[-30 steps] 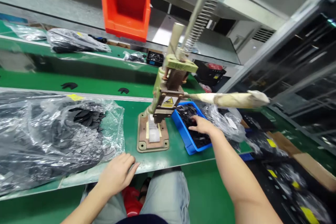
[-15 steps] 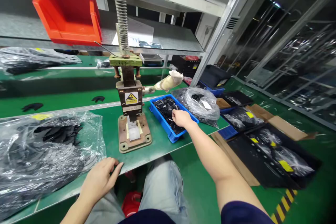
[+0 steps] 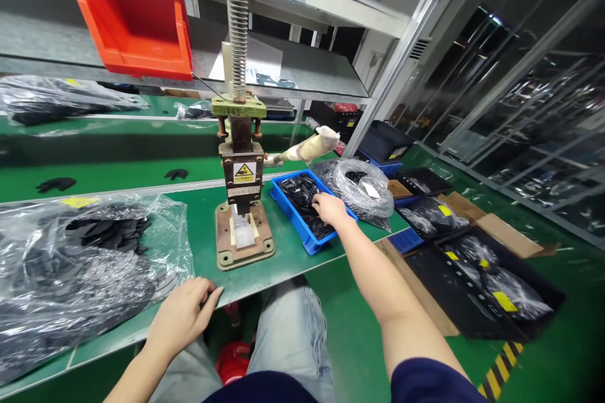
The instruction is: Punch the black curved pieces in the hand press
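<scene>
My right hand reaches into a blue tray of small black parts. Its fingers are curled down among the parts, and what lies between the fingertips is hidden. At the front edge of the green table rests my left hand, thumb apart from the fingers and nothing seen in it. Between the hands stands a hand press with a tall spring on top and a wrapped lever pointing right. A light metal block sits on the press base.
Left of the press, a clear plastic bag holds flat black pieces. Another bag lies behind the tray. A red bin stands on the shelf above. Two curved black pieces lie at the back. Boxes with bagged parts stand right.
The view has shifted slightly, so the press appears a little further right. My right hand stays in the tray, and my left hand stays at the table edge.
</scene>
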